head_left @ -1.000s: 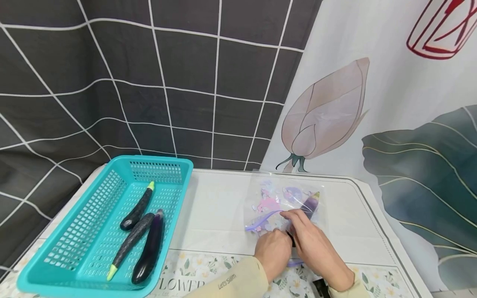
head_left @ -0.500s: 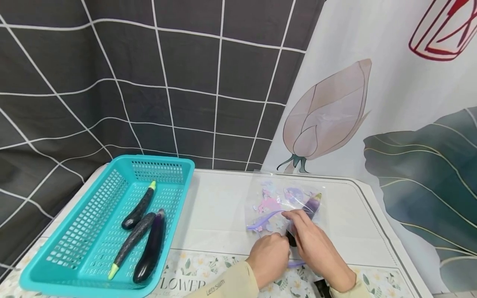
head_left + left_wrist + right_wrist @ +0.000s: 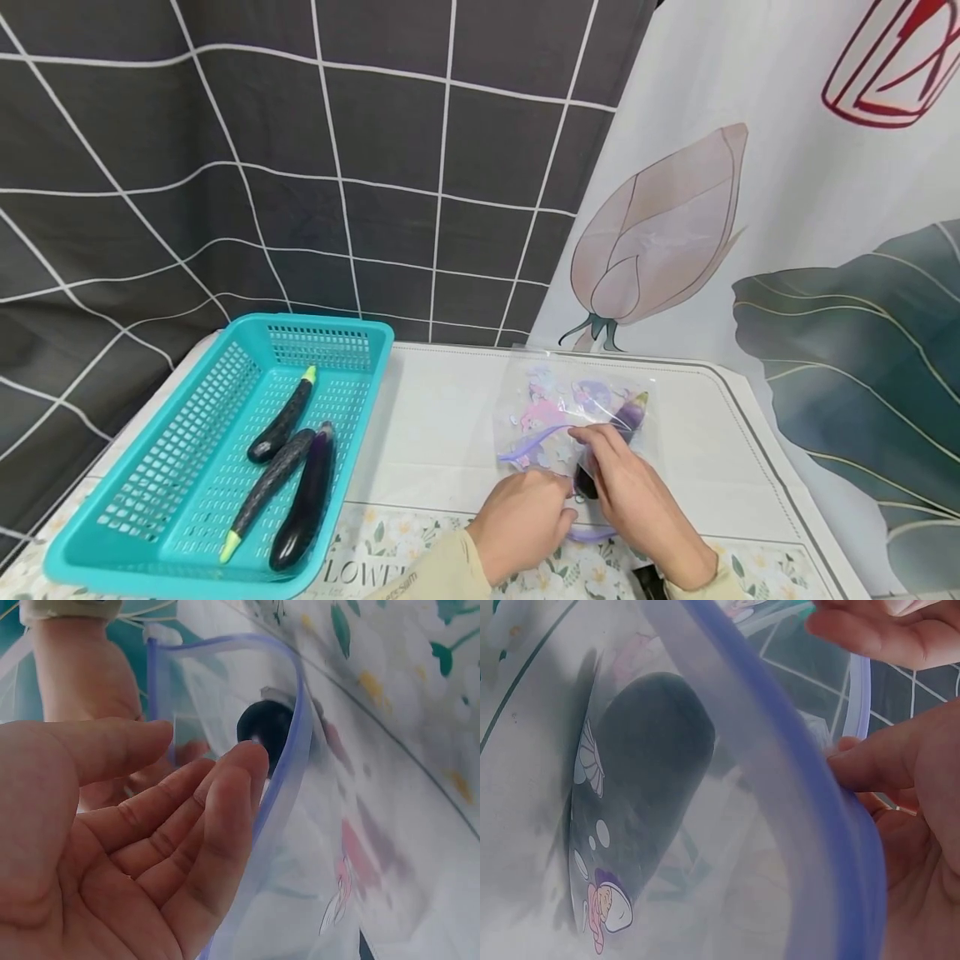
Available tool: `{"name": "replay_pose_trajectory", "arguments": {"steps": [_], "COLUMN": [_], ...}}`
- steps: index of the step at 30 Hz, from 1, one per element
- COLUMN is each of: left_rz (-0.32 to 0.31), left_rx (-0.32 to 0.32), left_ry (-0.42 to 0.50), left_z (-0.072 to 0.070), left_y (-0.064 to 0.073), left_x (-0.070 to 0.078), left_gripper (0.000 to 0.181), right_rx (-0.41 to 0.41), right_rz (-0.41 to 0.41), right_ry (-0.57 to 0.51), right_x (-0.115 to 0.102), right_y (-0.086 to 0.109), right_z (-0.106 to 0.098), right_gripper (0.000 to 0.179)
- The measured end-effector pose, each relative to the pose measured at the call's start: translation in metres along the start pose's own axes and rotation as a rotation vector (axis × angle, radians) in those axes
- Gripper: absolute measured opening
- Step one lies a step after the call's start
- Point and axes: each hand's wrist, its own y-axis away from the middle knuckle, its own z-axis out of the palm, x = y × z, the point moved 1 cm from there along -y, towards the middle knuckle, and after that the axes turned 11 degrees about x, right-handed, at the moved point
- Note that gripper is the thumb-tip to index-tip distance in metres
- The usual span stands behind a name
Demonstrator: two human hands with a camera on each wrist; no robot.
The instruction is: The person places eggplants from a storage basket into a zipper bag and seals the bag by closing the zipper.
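A clear zip bag (image 3: 536, 412) with purple seal strips and pink and purple prints lies on the table. Inside it is a dark purple eggplant (image 3: 632, 410), its pale green tip pointing away and its rounded dark end (image 3: 656, 750) near the bag's mouth. My right hand (image 3: 641, 504) pinches the purple-edged rim (image 3: 825, 825) between thumb and fingers, holding the mouth apart. Just left of the opening, my left hand (image 3: 521, 521) has loosely bent fingers (image 3: 225, 817) and nothing in them. Part of the eggplant is hidden behind the right hand in the head view.
On the left stands a turquoise basket (image 3: 191, 425). It contains a glossy eggplant (image 3: 303, 512) and two dark, speckled vegetables with light green ends (image 3: 285, 417). A flower-printed cloth (image 3: 408, 533) covers the table's front; dark checked fabric (image 3: 382, 125) hangs behind.
My left hand has drawn back left from the bag's mouth and its fist has loosened. The eggplant's dark end and the lower seal strip show more. My right hand stays in place.
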Motion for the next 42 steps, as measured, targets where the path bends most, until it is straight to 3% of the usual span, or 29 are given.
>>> {"name": "replay_pose_trajectory", "arguments": {"steps": [5,19,27,42], "left_rz": [-0.053,-0.2,-0.271,-0.421], "left_rx": [0.006,0.131,0.163,0.256], "left_ry": [0.036,0.125,0.106,-0.023], "left_z": [-0.012,-0.063,-0.083,-0.122], "left_y": [0.003,0.013,0.024,0.04], "left_x": [-0.003,-0.021,-0.03,-0.044], "left_gripper": [0.009,0.02,0.022,0.023], "right_rx": [0.0,0.004,-0.003,-0.01], "right_rz": [-0.003,-0.019,-0.017,-0.007], "right_ry": [0.001,0.002,0.002,-0.009], "right_x": [0.0,0.001,0.002,0.0], "right_y": [0.0,-0.002,-0.001,0.001], "right_z": [0.0,-0.001,0.001,0.001], "right_gripper": [0.041,0.041,0.04,0.04]}}
